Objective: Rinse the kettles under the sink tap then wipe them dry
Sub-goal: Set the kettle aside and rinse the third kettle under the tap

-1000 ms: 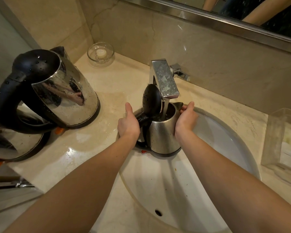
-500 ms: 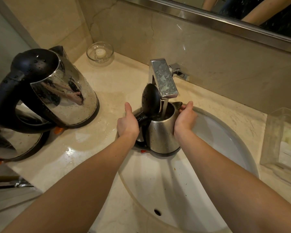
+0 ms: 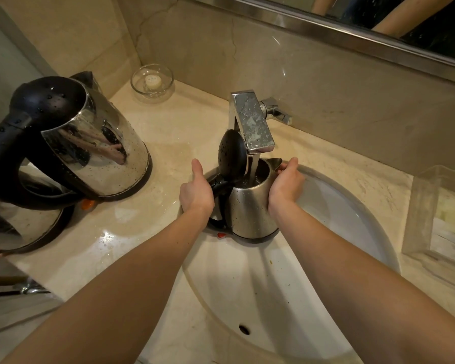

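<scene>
Kettle (image 3: pixel 252 206) stands upright at the sink's (image 3: pixel 352 219) back-left rim under the running tap (image 3: pixel 252 122), lid (image 3: pixel 231 156) flipped up, spout pointing right (handle mostly hidden). Left hand (image 3: pixel 196 194) clasps the handle; right hand (image 3: pixel 284 186) cups the body. Nothing has shifted since earlier.

Three kettles (image 3: pixel 250 206) (image 3: pixel 90 143) (image 3: pixel 16 227), two hands (image 3: pixel 196 191) (image 3: pixel 285 187), one tap (image 3: pixel 252 122), one glass bowl (image 3: pixel 152 80)

beige marble-look wall tiles (image 3: pixel 313 82) with a hairline crack, metal-framed mirror (image 3: pixel 378 30) up top, glossy cream countertop (image 3: pixel 121 227) catching a soft warm glare, little glass dish (image 3: pixel 152 80) tucked in the corner, clear box (image 3: pixel 441 227) far right
</scene>
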{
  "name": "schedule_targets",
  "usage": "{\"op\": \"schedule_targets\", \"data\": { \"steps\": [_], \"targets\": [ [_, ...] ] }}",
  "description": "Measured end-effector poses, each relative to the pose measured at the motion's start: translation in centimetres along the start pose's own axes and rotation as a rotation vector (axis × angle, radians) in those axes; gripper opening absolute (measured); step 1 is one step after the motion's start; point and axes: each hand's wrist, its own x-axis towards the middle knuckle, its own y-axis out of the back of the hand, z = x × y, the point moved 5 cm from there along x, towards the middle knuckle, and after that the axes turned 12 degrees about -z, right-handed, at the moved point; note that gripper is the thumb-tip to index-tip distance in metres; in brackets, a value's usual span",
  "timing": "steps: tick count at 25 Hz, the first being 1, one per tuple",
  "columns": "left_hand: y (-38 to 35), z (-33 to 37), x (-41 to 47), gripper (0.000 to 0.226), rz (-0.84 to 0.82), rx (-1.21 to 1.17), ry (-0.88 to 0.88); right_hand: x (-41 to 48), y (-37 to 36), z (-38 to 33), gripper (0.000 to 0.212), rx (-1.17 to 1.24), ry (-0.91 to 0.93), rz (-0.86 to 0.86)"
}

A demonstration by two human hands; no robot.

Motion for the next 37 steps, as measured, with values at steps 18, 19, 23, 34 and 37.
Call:
{"op": "schedule_targets", "data": {
  "steps": [18,19,23,34,37],
  "targets": [
    [0.1,0.4,-0.4,0.108,-0.037,-0.046,0.015,-0.2,-0.1,-0.1,0.048,0.002,-0.022,0.037],
    [0.1,0.4,-0.4,0.104,-0.040,-0.043,0.014,-0.2,-0.1,-0.1,0.048,-0.003,-0.022,0.045],
    [0.0,0.4,-0.2,0.104,-0.052,-0.028,0.025,-0.2,-0.1,0.0,0.047,-0.005,-0.026,0.049],
    [0.0,-0.2,0.8,0.090,-0.077,0.029,0.016,-0.7,0.1,0.2,0.044,0.038,-0.003,0.100],
    [0.0,-0.4,1.0,0.093,-0.083,0.035,0.014,-0.7,0.2,0.4,0.043,0.035,0.001,0.099]
  ]
}}
